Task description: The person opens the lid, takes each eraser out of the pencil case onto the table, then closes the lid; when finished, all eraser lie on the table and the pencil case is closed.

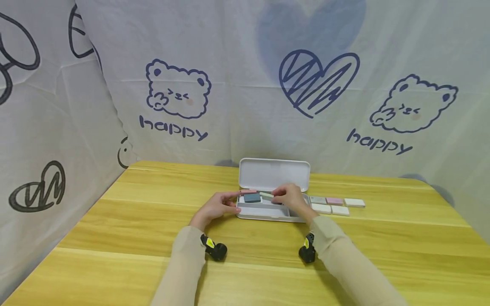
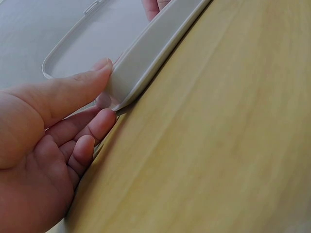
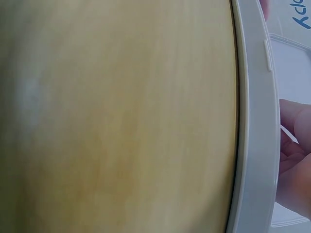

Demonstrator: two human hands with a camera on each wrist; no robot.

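A white pencil case lies on the table with its lid raised at the back. My left hand grips the case's left end; the left wrist view shows the thumb on the rim and curled fingers lower at the corner. Inside, a blue-grey block like an eraser lies on a white one, with a pink block behind it. My right hand reaches into the case and pinches the end of a pale green eraser-like block. The case wall hides its fingertips in the right wrist view.
Right of the case, several small blocks lie in two rows: a grey-green one, a pink one and white ones. The wooden table ends at a printed cloth behind.
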